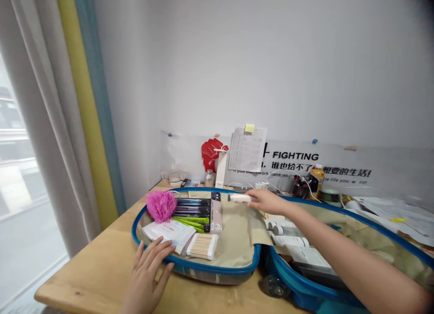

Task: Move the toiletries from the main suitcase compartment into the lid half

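An open suitcase with a blue rim (230, 268) and beige lining lies on the wooden table. My left hand (151, 266) is open, fingers spread over the rim at the near left, by a white soft packet (169, 235). Above the far right part of the left half, my right hand (266, 202) grips a small white cylinder with a dark end (240, 198); its exact kind is unclear. In that half lie a pink bath puff (161, 206), a pack of toothbrushes (193, 209), green-handled items (195, 224) and a bag of cotton swabs (202, 246).
White tubes and bottles (286, 228) and a flat boxed item (310, 260) lie in the right half, partly behind my right forearm. Behind stand a small glass bottle (209, 178), a yellow-brown bottle (317, 178) and a green jar (329, 195). Papers (400, 214) cover the right.
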The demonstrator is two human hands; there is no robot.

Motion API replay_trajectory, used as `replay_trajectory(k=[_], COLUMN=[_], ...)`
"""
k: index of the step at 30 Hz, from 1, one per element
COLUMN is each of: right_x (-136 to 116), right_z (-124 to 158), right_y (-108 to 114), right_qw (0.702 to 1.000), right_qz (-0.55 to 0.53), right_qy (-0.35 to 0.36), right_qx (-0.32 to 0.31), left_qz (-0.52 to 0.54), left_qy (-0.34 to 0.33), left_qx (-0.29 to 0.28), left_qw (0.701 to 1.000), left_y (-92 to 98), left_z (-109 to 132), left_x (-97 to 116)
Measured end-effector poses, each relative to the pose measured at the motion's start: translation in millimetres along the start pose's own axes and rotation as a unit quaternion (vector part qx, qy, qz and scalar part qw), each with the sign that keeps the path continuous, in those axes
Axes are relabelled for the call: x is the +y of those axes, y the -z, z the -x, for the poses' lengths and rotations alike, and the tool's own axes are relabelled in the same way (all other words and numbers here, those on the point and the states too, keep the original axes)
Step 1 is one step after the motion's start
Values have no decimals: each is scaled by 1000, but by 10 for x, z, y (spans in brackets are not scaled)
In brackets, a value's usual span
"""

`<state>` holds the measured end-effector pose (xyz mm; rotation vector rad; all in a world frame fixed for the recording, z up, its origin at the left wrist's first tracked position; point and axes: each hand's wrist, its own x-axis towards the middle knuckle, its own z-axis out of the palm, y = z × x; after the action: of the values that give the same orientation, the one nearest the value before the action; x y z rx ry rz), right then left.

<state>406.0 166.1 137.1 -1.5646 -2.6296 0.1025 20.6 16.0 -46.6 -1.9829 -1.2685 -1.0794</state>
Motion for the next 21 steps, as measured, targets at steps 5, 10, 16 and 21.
replay_trajectory(k=[5, 10, 16, 21], right_x=[-614, -827, -649, 96], right_z=[-204, -286, -281, -114], right_y=[-375, -598, -411, 47], right_qw=[994, 985, 991, 1000], right_qz=[29, 34, -13, -21], right_qy=[49, 72, 84, -20], right_qx=[-98, -151, -104, -3], left_qz=[12, 12, 10, 15], left_qy=[18, 14, 15, 11], left_qx=[-10, -4, -7, 2], left_qw=[1000, 1000, 1000, 1000], left_y=[-22, -33, -13, -10], left_z=[36, 38, 27, 11], left_x=[-11, -20, -12, -1])
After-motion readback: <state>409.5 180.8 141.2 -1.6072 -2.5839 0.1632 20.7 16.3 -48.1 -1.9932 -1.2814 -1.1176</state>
